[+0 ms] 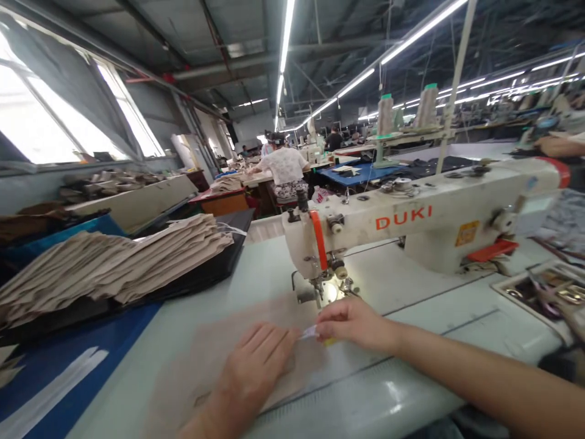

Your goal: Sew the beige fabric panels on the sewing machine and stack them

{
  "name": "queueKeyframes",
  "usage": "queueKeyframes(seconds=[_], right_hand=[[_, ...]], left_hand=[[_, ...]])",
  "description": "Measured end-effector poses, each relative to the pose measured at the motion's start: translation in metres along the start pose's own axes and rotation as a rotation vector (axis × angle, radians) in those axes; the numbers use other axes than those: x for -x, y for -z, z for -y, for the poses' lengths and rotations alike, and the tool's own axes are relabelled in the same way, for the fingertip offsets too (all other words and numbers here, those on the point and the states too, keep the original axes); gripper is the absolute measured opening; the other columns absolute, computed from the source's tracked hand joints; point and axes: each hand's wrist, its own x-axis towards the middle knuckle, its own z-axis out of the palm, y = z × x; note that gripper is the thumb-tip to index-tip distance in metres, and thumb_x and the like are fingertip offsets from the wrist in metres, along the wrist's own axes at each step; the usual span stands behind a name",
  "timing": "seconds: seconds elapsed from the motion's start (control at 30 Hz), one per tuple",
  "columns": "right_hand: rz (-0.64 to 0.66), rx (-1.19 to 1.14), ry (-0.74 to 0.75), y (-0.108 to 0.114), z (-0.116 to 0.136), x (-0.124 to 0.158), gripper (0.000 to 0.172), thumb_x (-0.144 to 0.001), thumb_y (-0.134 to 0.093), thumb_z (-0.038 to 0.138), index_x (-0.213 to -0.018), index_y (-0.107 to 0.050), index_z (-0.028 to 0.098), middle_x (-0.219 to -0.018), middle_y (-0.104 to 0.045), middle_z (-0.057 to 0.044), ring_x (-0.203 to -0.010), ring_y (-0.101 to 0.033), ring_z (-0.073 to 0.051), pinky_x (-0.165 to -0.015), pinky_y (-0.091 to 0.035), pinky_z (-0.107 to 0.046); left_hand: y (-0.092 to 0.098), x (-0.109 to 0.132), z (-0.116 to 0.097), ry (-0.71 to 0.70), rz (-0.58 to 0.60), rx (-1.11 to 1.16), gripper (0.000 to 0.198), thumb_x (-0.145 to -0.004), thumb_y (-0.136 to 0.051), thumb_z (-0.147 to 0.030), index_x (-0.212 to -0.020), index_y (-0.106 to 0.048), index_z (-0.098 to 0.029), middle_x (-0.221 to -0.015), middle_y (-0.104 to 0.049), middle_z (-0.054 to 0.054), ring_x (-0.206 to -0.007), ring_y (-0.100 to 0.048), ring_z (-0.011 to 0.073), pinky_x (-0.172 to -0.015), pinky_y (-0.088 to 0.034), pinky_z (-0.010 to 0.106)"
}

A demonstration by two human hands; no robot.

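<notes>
My left hand (256, 372) lies on a beige fabric piece (214, 350), its fingers stretched out over the cloth. My right hand (351, 323) is closed in a pinch on one end of a small white strip (308, 333). The strip's other end reaches the fingertips of my left hand. Whether it is a label or a tape end, I cannot tell. Just beyond both hands stands a sewing machine (320, 244), its needle area lit. Something yellow (329, 341) shows under my right hand. The fabric is blurred.
A stack of beige fabric pieces (137, 256) lies at the left, beside white strips (59, 390) on blue cloth. A tray (512, 286) with scissors and metal parts sits at the right. Thread cones (384, 116) stand behind the machine. Another person (283, 164) sits further back.
</notes>
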Motion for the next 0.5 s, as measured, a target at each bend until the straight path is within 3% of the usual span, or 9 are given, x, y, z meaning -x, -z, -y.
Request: queueKeyframes(seconds=[0.17, 0.3, 0.4, 0.5], right_hand=[[0.001, -0.107, -0.061, 0.004, -0.006, -0.008, 0.051, -0.078, -0.067, 0.067, -0.079, -0.068, 0.016, -0.073, -0.070, -0.001, -0.070, -0.066, -0.015, -0.069, -0.053, -0.028], [0.032, -0.134, -0.095, 0.005, -0.002, -0.008, 0.051, -0.083, -0.061, 0.069, -0.081, -0.063, 0.018, -0.072, -0.070, -0.001, -0.066, -0.068, -0.014, -0.064, -0.051, -0.026], [0.052, -0.115, -0.105, 0.006, 0.002, -0.007, 0.050, -0.085, -0.059, 0.067, -0.082, -0.061, 0.018, -0.070, -0.070, 0.000, -0.064, -0.068, -0.014, -0.061, -0.049, -0.024], [0.046, -0.065, -0.095, 0.006, 0.002, -0.006, 0.046, -0.089, -0.056, 0.063, -0.082, -0.060, 0.018, -0.068, -0.070, 0.000, -0.062, -0.068, -0.014, -0.059, -0.049, -0.024]], left_hand=[[-0.002, -0.009, -0.003, 0.046, 0.046, -0.071, 0.028, -0.101, -0.040, -0.015, -0.118, -0.062, -0.015, -0.097, -0.074, 0.008, -0.087, -0.068, 0.0194, -0.089, -0.051, 0.035], [-0.004, -0.017, -0.013, 0.083, 0.000, -0.124, 0.028, -0.099, -0.047, -0.020, -0.122, -0.063, -0.016, -0.113, -0.073, 0.011, -0.107, -0.066, 0.0224, -0.110, -0.040, 0.040], [-0.009, -0.023, -0.019, 0.068, -0.015, -0.079, 0.024, -0.100, -0.046, -0.017, -0.113, -0.066, -0.016, -0.108, -0.075, 0.009, -0.108, -0.066, 0.0220, -0.116, -0.031, 0.042], [-0.012, -0.027, -0.019, 0.045, -0.020, -0.015, 0.028, -0.102, -0.040, -0.014, -0.105, -0.068, -0.016, -0.097, -0.075, 0.007, -0.101, -0.066, 0.0204, -0.112, -0.035, 0.040]])
